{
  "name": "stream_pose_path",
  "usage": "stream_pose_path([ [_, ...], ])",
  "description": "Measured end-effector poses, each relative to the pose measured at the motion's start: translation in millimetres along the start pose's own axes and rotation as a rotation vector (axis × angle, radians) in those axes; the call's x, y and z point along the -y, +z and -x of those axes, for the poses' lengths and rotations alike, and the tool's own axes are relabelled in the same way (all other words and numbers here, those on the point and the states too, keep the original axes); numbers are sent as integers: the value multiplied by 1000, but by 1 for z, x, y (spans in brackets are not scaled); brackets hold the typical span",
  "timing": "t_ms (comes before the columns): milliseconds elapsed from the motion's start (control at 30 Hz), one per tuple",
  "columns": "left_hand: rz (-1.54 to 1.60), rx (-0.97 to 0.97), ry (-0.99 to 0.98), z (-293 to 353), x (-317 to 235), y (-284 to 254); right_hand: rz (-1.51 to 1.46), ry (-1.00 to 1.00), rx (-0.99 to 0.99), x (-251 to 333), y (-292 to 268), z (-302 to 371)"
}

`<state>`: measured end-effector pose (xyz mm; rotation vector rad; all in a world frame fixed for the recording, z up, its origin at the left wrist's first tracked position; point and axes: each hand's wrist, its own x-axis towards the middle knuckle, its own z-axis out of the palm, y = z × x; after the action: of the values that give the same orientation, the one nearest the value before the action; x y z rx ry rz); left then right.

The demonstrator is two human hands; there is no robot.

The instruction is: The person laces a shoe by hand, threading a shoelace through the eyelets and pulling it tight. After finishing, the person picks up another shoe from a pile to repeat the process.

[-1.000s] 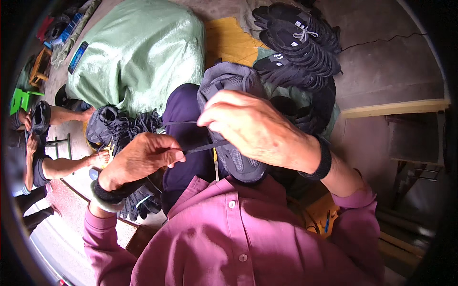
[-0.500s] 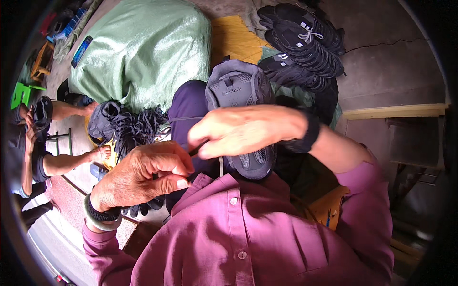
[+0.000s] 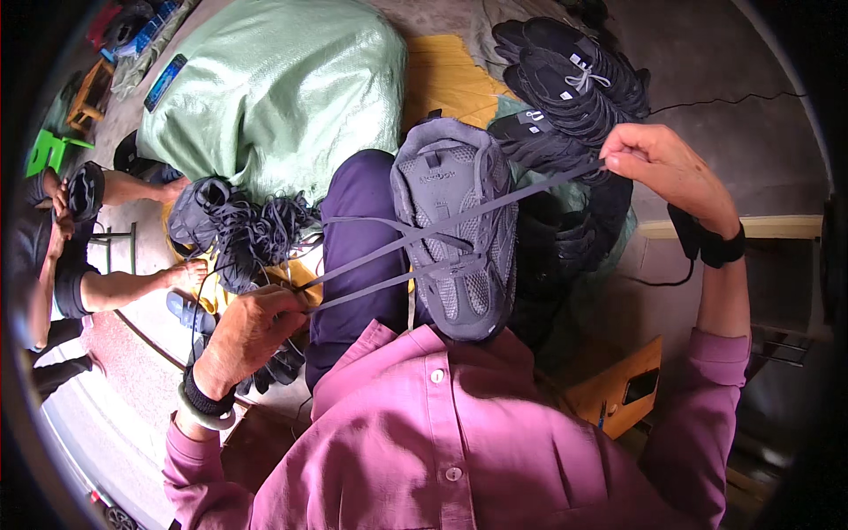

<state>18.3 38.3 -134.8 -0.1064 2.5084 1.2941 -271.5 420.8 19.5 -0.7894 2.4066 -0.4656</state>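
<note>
A dark grey sneaker (image 3: 452, 212) lies on my lap, toe toward me, its tongue showing. A flat grey shoelace (image 3: 517, 200) runs taut across it. My right hand (image 3: 654, 168), raised to the right of the shoe, pinches one end of this lace. To the left, my left hand (image 3: 256, 329) is closed on the lace, where two strands meet at its fingers. One strand passes through the shoe near the toe. A loose length also trails from the shoe over my left knee. Dark bands circle both wrists, plus a pale bangle on the left.
A big pale green sack (image 3: 274, 97) stands ahead. Black shoes are piled (image 3: 574, 88) at the far right. Dark laced shoes and loose laces (image 3: 238, 225) lie left of my knee. Another person's legs (image 3: 132, 287) and hands are at the left. A wooden board (image 3: 618, 389) sits at right.
My hands have moved apart. The right swung up and out to the right, drawing the shoelace straight; the left shifted slightly down. The sneaker is now uncovered.
</note>
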Motion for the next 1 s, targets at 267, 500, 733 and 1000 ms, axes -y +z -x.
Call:
stream_pose_path([
  [267, -494, 141, -188, 26, 51, -18, -248, -277, 288, 32, 49, -4],
  [500, 206, 52, -13, -30, -31, 1, -199, -615, 217, 67, 111, -30],
  [733, 631, 316, 13, -83, -95, 14, -219, -540, 111, 83, 124, -39],
  [1000, 308, 221, 128, -79, -52, 26, -24, -466, 45, 57, 118, -28],
])
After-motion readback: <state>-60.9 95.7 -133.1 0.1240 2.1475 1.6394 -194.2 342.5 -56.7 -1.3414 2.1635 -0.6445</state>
